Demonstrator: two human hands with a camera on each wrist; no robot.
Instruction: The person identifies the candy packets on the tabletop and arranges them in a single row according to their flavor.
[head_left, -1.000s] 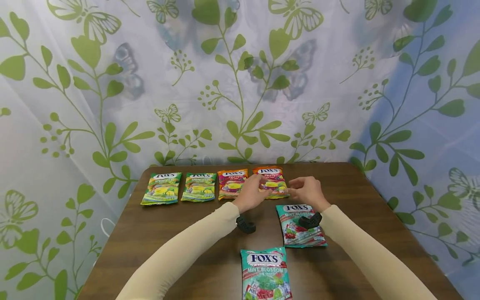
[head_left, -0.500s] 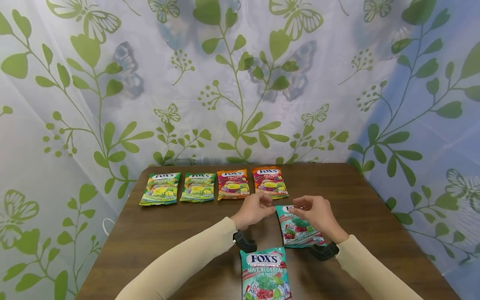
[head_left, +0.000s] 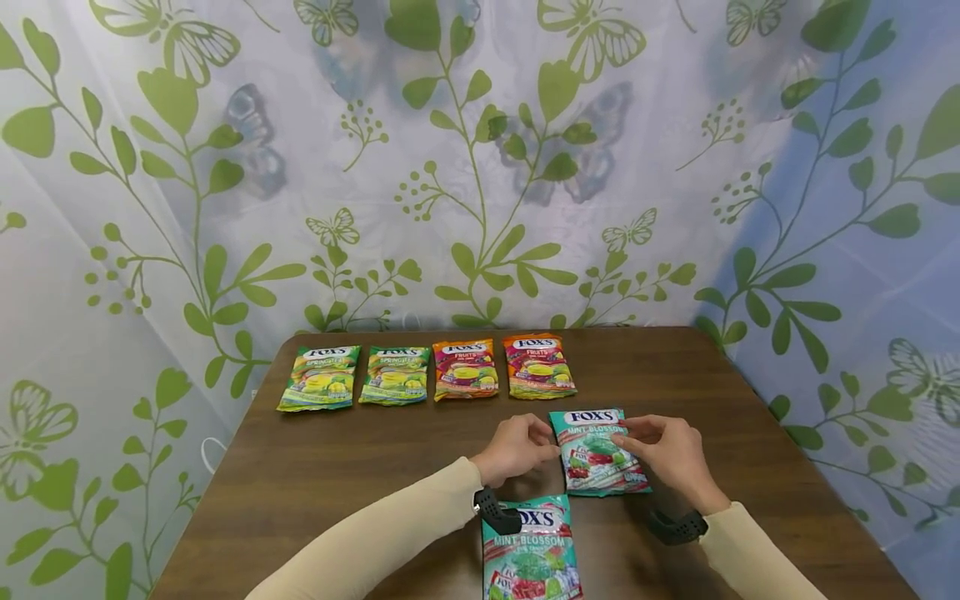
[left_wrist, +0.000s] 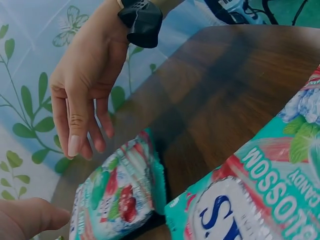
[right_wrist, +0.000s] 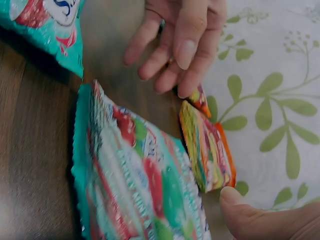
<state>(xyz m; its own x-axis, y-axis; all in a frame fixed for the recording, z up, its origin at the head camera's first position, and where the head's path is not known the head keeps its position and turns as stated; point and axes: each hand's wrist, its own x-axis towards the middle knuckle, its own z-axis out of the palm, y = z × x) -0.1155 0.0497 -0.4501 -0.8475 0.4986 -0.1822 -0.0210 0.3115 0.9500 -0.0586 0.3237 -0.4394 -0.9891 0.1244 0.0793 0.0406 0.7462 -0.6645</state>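
Observation:
A teal Fox's Mint Blossom candy bag (head_left: 597, 462) lies flat on the brown table (head_left: 360, 483). My left hand (head_left: 513, 450) hovers at its left edge, fingers loosely bent with nothing in them. On the other side, my right hand (head_left: 671, 457) reaches to the bag's upper right edge, thumb and fingers apart. In the left wrist view the right hand (left_wrist: 87, 85) hangs over the bag (left_wrist: 117, 195) with loose fingers. The right wrist view has the bag (right_wrist: 145, 175) between the right thumb (right_wrist: 265, 215) and the left hand (right_wrist: 177, 45).
Another Mint Blossom bag (head_left: 531, 554) lies closer to me, partly under the left wrist strap. Along the back stand two green-yellow Springtea bags (head_left: 321, 379) (head_left: 395, 377) and two orange-purple Fruits bags (head_left: 466, 371) (head_left: 540, 368) in a row. Behind hangs a leaf-patterned curtain (head_left: 450, 167).
Both hands have drawn back toward me from the right Fruits bag and spread to either side of the farther Mint Blossom bag. The bags stay about where they were.

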